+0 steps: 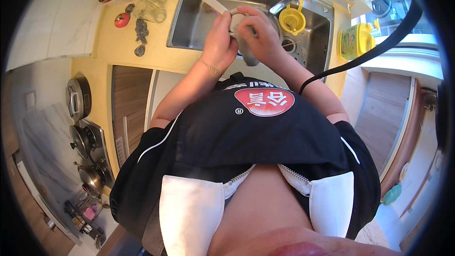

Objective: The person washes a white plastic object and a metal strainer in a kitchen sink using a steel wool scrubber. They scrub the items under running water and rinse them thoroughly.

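Over the sink (189, 40), my left hand (220, 40) is closed on a round, pale item with a long white handle (212, 3). The handle points up and to the left. My right hand (261, 31) has its fingers curled at the item's rim. Whatever lies between those fingers is hidden. A greyish, smooth surface (249, 56) shows below the two hands, partly covered by them. Too little of the round part is visible to tell its exact kind. Right of my hands, a yellow strainer (292, 21) hangs by the faucet (289, 1).
On the counter at left are glass jars (150, 10), dark scouring pads (141, 31) and a small red object (122, 20). A yellow jug (356, 41) stands right of the sink. Pots (90, 180) sit on the stove at far left. A black strap (369, 57) crosses the right side.
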Demonstrator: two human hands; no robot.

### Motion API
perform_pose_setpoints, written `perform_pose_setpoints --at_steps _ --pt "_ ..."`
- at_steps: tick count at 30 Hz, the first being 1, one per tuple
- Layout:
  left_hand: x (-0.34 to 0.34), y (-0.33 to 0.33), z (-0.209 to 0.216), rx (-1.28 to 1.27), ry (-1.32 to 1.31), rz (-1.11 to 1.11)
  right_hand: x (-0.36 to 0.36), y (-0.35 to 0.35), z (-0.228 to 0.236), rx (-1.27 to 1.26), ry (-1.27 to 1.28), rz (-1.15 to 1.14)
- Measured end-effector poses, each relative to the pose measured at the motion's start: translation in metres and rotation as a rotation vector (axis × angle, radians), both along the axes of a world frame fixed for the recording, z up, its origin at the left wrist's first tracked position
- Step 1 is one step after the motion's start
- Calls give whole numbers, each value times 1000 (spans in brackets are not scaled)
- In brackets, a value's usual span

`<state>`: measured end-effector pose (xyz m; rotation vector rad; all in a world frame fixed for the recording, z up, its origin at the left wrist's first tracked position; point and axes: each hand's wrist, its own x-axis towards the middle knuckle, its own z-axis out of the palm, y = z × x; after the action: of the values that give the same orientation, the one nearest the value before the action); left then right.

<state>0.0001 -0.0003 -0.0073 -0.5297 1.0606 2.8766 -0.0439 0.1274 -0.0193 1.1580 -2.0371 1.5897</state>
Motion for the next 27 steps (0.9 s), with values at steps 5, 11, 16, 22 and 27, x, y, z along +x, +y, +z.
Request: perform_pose_setpoints --at_steps 5,11,16,22,27 --pt "1 5 7 -185 60 136 -15 14 -2 -293 -781 159" --pt "-3 -6 -1 -378 40 225 -14 24 8 -269 -888 42" --pt "2 -1 8 -298 -19 176 -10 19 0 -166 -851 94" --pt "8 -5 2 -311 87 8 -6 18 4 -80 -904 65" --pt "9 -12 -1 -196 74 -62 -8 18 9 -19 -900 71"
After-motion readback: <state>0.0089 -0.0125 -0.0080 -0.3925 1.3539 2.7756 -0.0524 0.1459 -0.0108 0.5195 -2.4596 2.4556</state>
